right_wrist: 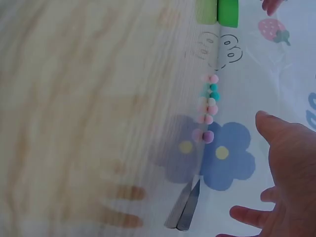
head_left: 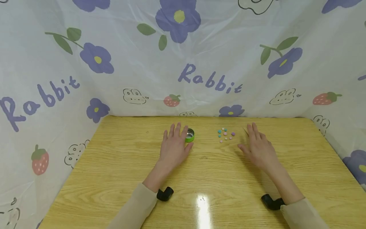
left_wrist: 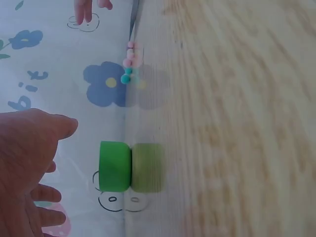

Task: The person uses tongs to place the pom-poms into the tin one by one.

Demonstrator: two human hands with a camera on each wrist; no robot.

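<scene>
Both mine empty, fingers extended: left hand hovers by the green tin, right hand near the pointed metal tool. Beads lie between on the worktop, spread probably to stay separately reachable; tin's open side up, presumably for access.
</scene>
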